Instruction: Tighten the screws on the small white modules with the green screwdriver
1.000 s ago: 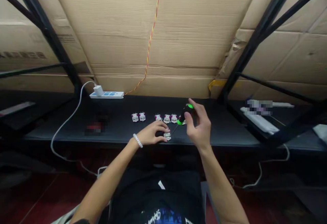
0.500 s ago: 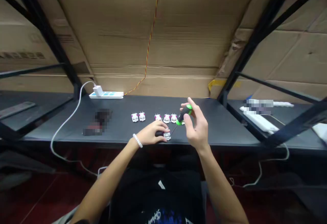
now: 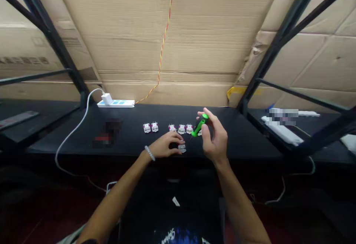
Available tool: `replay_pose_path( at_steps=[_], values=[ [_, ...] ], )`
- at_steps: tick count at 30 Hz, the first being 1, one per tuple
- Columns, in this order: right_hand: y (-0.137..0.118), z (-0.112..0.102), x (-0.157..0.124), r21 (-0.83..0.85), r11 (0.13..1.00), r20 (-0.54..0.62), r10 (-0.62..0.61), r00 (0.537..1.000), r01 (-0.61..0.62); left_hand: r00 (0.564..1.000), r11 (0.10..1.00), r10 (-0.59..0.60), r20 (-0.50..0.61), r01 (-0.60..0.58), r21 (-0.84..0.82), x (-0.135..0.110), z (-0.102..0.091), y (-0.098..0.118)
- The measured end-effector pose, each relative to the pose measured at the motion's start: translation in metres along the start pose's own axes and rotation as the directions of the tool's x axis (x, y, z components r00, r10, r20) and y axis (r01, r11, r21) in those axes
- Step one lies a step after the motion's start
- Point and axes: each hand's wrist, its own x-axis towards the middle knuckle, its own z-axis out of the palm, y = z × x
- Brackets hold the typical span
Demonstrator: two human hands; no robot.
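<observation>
My right hand [image 3: 214, 136] pinches a small screwdriver with a green and black handle [image 3: 200, 124], its tip slanting down towards a small white part [image 3: 181, 148] on the black table [image 3: 250, 140]. My left hand [image 3: 165, 144], with a pearl bracelet at the wrist, is closed on that white part and pins it to the table. A row of several similar white and pink parts [image 3: 181, 128] lies just behind the hands, with two more [image 3: 150, 127] to the left.
A white power strip [image 3: 115, 103] with a plugged charger and cable lies at the back left. A dark blurred object [image 3: 107, 132] lies left of the parts. Cardboard sheets line the back wall, with black metal struts at both sides. White items [image 3: 280, 129] lie at the right.
My right hand has turned the screwdriver slightly and shifted it a little left and up. My left hand stays on the white part.
</observation>
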Motion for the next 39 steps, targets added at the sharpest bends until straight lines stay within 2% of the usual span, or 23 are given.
replay_pose_path(
  at_steps=[5, 10, 12, 16, 18, 24, 28, 30, 33, 36, 39],
  values=[
    [-0.0016, -0.0004, 0.0026, -0.156, 0.988, -0.108, -0.04, 0.993, 0.023, 1.0, 1.0, -0.004, 0.013, 0.004, -0.003, 0.0001, -0.0008, 0.0005],
    [-0.0015, -0.0019, 0.0041, -0.081, 0.996, 0.014, -0.02, 1.0, 0.022, 1.0, 1.0, 0.002, 0.01, -0.002, -0.01, 0.0005, -0.0007, 0.0004],
    [-0.0013, -0.0022, 0.0043, -0.071, 0.997, 0.02, -0.009, 1.0, 0.011, 1.0, 1.0, -0.003, 0.008, 0.003, -0.007, 0.0004, -0.0008, 0.0004],
    [-0.0012, -0.0013, 0.0044, -0.149, 0.989, -0.105, -0.043, 0.994, 0.027, 1.0, 1.0, -0.007, 0.018, 0.007, 0.0, -0.0001, -0.001, 0.0],
    [-0.0008, -0.0008, 0.0038, -0.15, 0.988, -0.125, -0.046, 0.991, 0.027, 1.0, 1.0, -0.001, 0.017, 0.001, -0.003, -0.0002, -0.001, 0.0],
    [0.0013, -0.0013, 0.001, 0.01, 1.0, -0.008, 0.028, 1.0, -0.028, 1.0, 1.0, -0.016, 0.01, 0.016, 0.0, 0.0001, -0.0011, 0.0026],
    [0.0005, -0.002, 0.0033, -0.14, 0.989, -0.08, -0.05, 0.996, 0.039, 1.0, 1.0, -0.013, 0.01, 0.013, 0.002, 0.0005, -0.001, 0.0026],
    [-0.0002, -0.0027, 0.0044, -0.187, 0.982, -0.108, -0.055, 0.993, 0.035, 1.0, 1.0, -0.009, 0.011, 0.009, -0.001, 0.0005, -0.0008, 0.0017],
    [-0.0001, -0.0041, 0.0041, -0.129, 0.991, -0.056, -0.028, 0.998, 0.021, 1.0, 1.0, -0.004, 0.012, 0.005, -0.005, 0.0004, -0.0008, 0.0006],
    [0.0013, -0.0045, 0.002, -0.002, 1.0, 0.032, 0.013, 0.999, -0.013, 1.0, 1.0, -0.011, 0.008, 0.011, -0.003, 0.0002, -0.0009, 0.0009],
    [0.0024, -0.003, 0.0008, 0.061, 0.998, 0.029, 0.012, 1.0, -0.013, 1.0, 1.0, -0.009, 0.007, 0.009, -0.002, 0.0003, -0.0011, 0.0021]
  ],
)
